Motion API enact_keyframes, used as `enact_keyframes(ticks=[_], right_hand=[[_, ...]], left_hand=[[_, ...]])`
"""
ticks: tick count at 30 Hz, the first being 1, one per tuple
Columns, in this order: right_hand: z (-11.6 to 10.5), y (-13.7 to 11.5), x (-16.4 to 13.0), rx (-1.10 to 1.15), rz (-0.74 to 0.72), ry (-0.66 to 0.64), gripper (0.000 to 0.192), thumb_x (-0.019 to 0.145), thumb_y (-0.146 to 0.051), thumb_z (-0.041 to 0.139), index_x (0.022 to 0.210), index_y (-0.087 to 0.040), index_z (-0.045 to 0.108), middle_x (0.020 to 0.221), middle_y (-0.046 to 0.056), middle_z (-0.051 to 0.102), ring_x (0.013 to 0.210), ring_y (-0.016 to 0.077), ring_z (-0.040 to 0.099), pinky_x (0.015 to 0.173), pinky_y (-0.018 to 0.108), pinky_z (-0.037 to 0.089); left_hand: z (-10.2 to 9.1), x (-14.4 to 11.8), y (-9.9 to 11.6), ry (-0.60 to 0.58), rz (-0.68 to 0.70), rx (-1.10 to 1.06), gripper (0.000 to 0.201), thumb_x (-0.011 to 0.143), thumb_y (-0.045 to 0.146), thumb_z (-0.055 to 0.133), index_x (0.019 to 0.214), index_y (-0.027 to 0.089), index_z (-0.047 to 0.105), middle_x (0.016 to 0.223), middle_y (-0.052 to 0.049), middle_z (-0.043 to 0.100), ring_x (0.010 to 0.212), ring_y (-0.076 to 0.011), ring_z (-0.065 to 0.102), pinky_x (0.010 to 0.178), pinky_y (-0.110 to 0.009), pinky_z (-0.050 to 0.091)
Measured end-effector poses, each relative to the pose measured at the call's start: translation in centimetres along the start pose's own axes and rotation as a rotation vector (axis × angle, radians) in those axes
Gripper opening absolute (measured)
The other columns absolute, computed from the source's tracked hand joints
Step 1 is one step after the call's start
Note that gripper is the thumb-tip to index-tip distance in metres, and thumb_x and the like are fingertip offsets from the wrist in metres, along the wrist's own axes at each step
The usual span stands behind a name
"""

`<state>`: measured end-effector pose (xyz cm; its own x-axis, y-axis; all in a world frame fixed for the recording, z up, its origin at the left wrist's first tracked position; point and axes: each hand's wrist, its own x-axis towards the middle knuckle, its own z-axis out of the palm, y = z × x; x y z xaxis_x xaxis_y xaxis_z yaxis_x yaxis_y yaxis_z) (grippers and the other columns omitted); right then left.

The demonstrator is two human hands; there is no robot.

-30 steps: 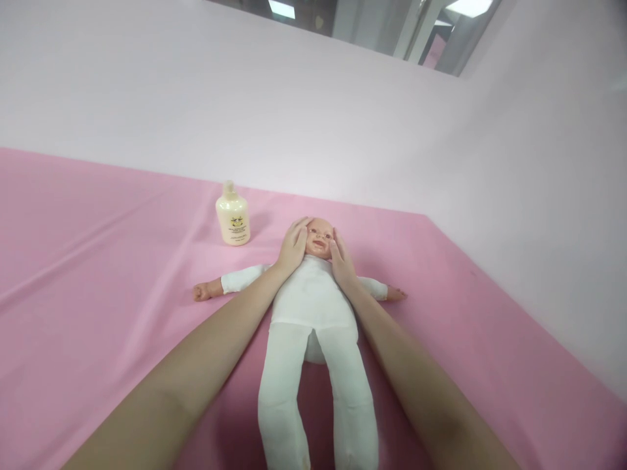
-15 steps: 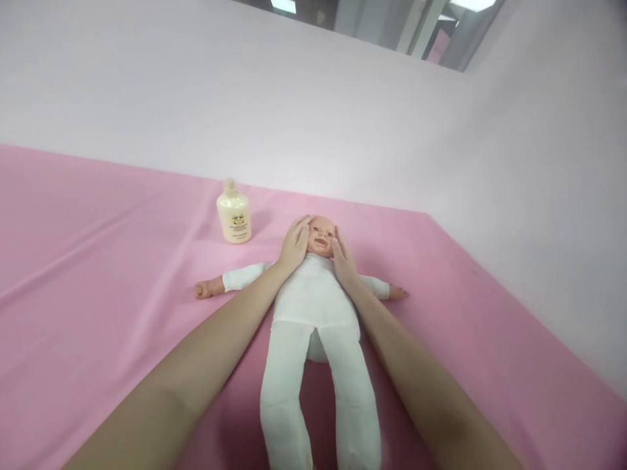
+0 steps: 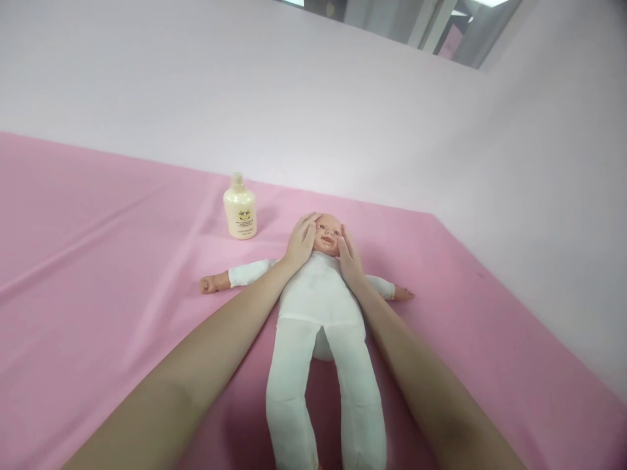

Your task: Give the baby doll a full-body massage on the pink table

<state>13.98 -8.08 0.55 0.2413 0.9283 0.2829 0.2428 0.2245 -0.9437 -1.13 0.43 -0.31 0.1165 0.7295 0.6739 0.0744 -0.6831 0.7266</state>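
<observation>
A baby doll with a white cloth body lies on its back, its legs pointing toward me and its arms spread out to the sides. My left hand rests against the left side of its head, fingers stretched out and pointing away from me. On the opposite cheek lies my right hand, also with straight fingers, its thumb beside the doll's mouth. Between both palms the doll's face stays visible. Some fingertips are partly hidden by the head.
A pale yellow bottle with a printed label stands upright beyond the doll's outstretched left-side arm. Pink cloth with a few creases covers the surface. White walls rise behind it and on the right, with a window at the top.
The whole view has shifted slightly, so the doll, bottle and hands appear a little further right. Both hands remain against the sides of the doll's head.
</observation>
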Motion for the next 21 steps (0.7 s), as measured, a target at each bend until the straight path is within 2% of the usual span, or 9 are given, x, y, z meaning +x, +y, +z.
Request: enact_keyframes(ticks=[10,21], right_hand=[[-0.32,0.26,0.07,-0.041,-0.027,0.008,0.086,0.098,-0.076,0.046,0.167,-0.027,0.034,0.174,0.003,0.033,0.163,0.0249,0.032,0.135,0.050,0.028],[-0.71,0.87,0.34,-0.066,-0.028,-0.001,0.083,0.098,-0.076,0.044,0.167,-0.030,0.033,0.174,0.002,0.034,0.162,0.0245,0.034,0.134,0.049,0.029]], left_hand=[[0.32,0.02,-0.18,0.004,0.023,0.003,0.054,0.112,0.051,0.031,0.138,0.020,0.067,0.147,-0.013,0.065,0.142,-0.0239,0.056,0.128,-0.048,0.039],[0.59,0.00,-0.15,0.002,0.031,0.001,0.054,0.112,0.051,0.030,0.139,0.022,0.067,0.147,-0.012,0.064,0.143,-0.0238,0.056,0.128,-0.047,0.039]])
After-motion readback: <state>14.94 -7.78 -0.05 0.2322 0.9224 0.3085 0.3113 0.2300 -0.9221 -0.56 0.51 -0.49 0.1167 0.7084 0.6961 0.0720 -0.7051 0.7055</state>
